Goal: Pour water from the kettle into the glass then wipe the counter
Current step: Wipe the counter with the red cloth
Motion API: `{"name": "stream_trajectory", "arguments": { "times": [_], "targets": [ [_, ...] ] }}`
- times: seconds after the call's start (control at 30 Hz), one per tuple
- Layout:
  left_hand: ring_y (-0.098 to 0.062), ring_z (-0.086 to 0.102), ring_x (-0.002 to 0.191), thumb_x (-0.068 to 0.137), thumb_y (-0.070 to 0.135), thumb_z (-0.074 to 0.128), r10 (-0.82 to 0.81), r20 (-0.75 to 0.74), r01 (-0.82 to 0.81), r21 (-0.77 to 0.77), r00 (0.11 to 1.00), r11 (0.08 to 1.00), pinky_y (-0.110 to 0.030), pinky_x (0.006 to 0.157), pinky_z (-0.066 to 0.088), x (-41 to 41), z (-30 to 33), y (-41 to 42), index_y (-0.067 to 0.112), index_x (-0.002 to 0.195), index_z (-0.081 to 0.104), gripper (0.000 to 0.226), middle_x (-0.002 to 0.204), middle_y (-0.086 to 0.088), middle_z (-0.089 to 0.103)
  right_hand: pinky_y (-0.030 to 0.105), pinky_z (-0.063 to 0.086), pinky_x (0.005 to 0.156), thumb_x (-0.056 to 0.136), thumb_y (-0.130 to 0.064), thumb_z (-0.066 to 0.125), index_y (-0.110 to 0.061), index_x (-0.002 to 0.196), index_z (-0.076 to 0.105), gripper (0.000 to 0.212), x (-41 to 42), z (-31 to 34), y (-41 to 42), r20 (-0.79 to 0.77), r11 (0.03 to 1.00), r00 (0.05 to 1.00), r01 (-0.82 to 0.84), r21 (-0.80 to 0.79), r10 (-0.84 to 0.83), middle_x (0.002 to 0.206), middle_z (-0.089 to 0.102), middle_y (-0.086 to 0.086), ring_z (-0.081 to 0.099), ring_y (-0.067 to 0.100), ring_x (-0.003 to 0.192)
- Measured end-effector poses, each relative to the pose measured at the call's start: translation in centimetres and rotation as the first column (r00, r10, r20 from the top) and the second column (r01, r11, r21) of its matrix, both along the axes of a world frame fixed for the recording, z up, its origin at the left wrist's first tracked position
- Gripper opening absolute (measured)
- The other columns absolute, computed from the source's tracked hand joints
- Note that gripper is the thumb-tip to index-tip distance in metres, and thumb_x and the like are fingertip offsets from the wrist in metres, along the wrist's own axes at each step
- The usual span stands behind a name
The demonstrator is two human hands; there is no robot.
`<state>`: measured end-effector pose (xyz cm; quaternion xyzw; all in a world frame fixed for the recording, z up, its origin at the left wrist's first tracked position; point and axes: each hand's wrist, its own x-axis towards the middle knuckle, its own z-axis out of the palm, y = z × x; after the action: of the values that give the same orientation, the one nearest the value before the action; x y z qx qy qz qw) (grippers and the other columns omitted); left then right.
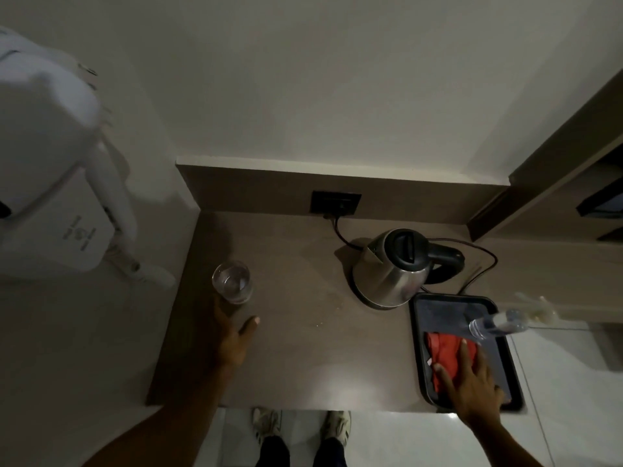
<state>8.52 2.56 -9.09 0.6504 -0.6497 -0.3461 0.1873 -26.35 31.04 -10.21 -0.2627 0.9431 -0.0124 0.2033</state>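
A steel kettle point(392, 267) with a black lid and handle stands on its base at the back right of the brown counter point(303, 332). Near the counter's left edge is a clear glass point(232, 281) with water in it. My left hand point(232, 335) lies open just in front of the glass, fingers spread, close to its base. My right hand point(472, 382) rests flat on a red cloth point(445, 352) that lies in a black tray point(421, 332) at the right.
A clear plastic bottle point(495, 323) lies over the tray's far right corner. The kettle's cord runs to a black wall socket point(335, 202). A white appliance point(50, 163) hangs at the left. My shoes point(300, 426) show below the counter's front edge.
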Motion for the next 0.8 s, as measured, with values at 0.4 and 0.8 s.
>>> {"name": "stream_trajectory", "arguments": {
  "times": [0.4,0.8],
  "targets": [
    [-0.032,0.046,0.143,0.092,0.070,0.020,-0.600,0.551,0.699,0.043,0.579,0.714,-0.048,0.109,0.045,1.5,-2.4,2.0,0.014,0.148,0.045,0.083,0.160,-0.013,0.033,0.058,0.042,0.099,0.091,-0.041,0.038,0.002,0.135,0.047,0.062,3.1,2.6,-2.4,-0.100,0.945,0.991,-0.120,-0.304,0.094,0.131,0.047,0.032,0.047,0.049,0.114],
    [-0.024,0.035,0.149,0.094,0.060,0.035,-0.601,0.507,0.716,-0.048,0.618,0.696,-0.044,0.117,0.024,3.0,-6.7,1.0,0.022,0.152,0.034,0.069,0.163,-0.006,0.032,0.035,0.031,0.106,0.092,-0.066,0.025,-0.003,0.149,0.027,0.085,12.3,3.1,-15.1,0.052,0.804,0.868,-0.432,-0.409,0.493,0.155,0.026,0.016,0.033,0.023,0.132]
  ]
}}
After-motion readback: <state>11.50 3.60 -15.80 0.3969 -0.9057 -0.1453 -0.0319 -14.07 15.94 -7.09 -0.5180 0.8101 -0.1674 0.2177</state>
